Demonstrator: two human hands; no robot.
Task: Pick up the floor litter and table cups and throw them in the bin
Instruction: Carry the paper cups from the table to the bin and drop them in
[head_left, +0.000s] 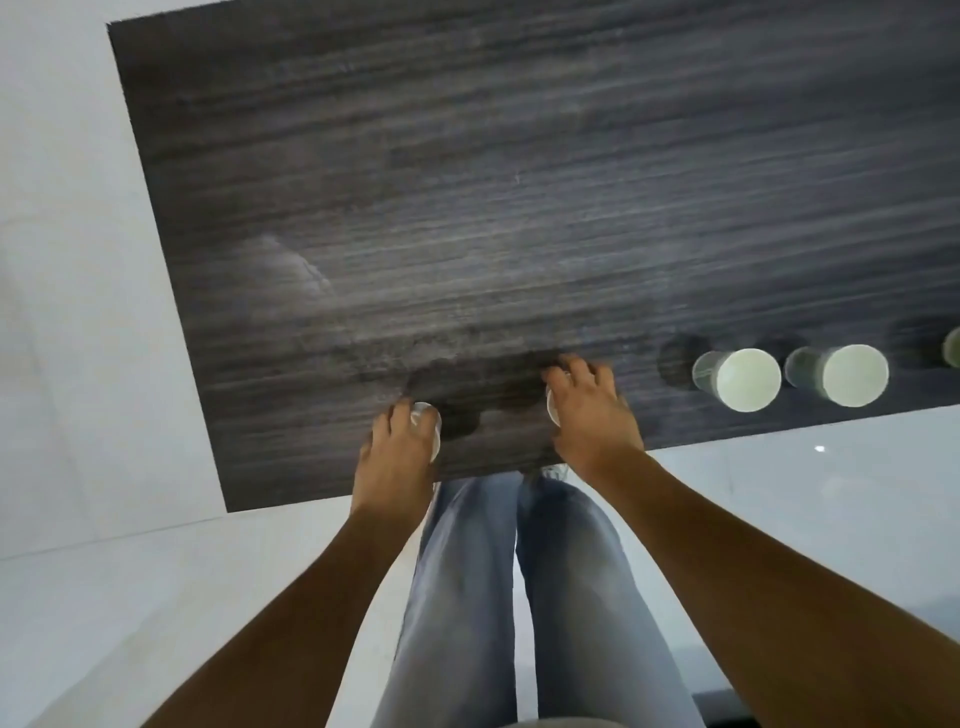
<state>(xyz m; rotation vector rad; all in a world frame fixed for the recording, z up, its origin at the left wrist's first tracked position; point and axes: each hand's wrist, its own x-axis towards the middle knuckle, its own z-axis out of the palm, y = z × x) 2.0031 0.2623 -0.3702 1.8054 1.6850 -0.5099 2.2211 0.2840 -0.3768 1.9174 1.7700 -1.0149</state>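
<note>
Gripping: two cups are being taken at once from the near edge of the dark table (519, 182), one in each hand.
Left hand (397, 457): its fingers are curled round a white cup (430, 427), of which only a sliver of rim and wall is seen past the knuckles.
Right hand (592, 415): its fingers are curled over a second cup (551, 405), mostly hidden under the palm; whether the grip is fully closed cannot be told through the blur.
Cup position: both held cups are at the table's near edge, right in front of the legs in jeans (519, 597); whether they are lifted or resting cannot be told.
Step in hand, judged: the grips should be firmed lightly, since thin cups are probably crushed with ease, and the cups should be raised straight up and kept level in case liquid is left in them.
Remaining cups: two more cups (748, 379) (847, 374) are stood side by side to the right, near the same edge, and a greenish item (954, 347) is cut off at the frame's right margin.
Bin: none is seen, so a turn away from the table is probably needed.
Floor (78, 312): pale tiles are seen around the table; no litter can be made out on them.
Obstruction: nothing is stood between the hands and the held cups; the right forearm is kept well apart from the two standing cups, which could be knocked if it is swung wide.
</note>
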